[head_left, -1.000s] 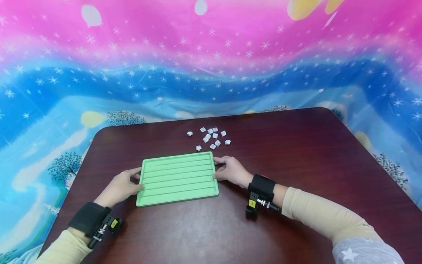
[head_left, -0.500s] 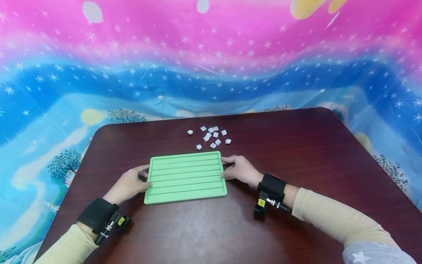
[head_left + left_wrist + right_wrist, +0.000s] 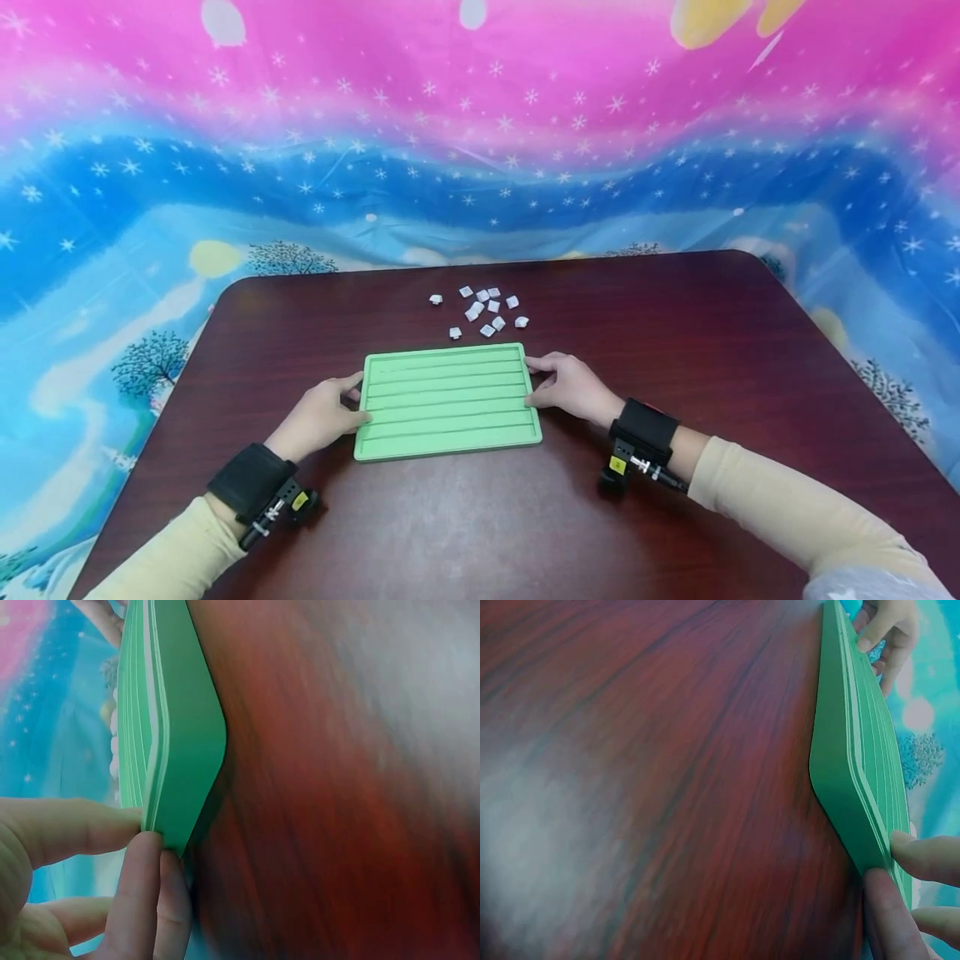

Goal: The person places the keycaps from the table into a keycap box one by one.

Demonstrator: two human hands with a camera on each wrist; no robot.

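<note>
A light green rectangular tray (image 3: 450, 401) with several parallel ridges lies flat on the dark reddish-brown table, between both hands. The left hand (image 3: 318, 417) pinches its left edge, thumb on the rim and fingers against the outer side, as the left wrist view shows with the tray's side wall (image 3: 191, 735). At the opposite short edge, the right hand (image 3: 573, 388) pinches the rim in the same way. In the right wrist view the thumb (image 3: 926, 857) lies over the rim and a finger (image 3: 891, 911) presses the outside wall.
Several small white square pieces (image 3: 482, 296), resembling keycaps, lie scattered just behind the tray. Some sit tilted or on their sides. The table (image 3: 675, 333) has rounded far corners, and a pink and blue patterned cloth (image 3: 480, 167) hangs behind it.
Both hands have moved to the right together with the green tray, keeping their grip on its edges. The white pieces have stayed where they were.
</note>
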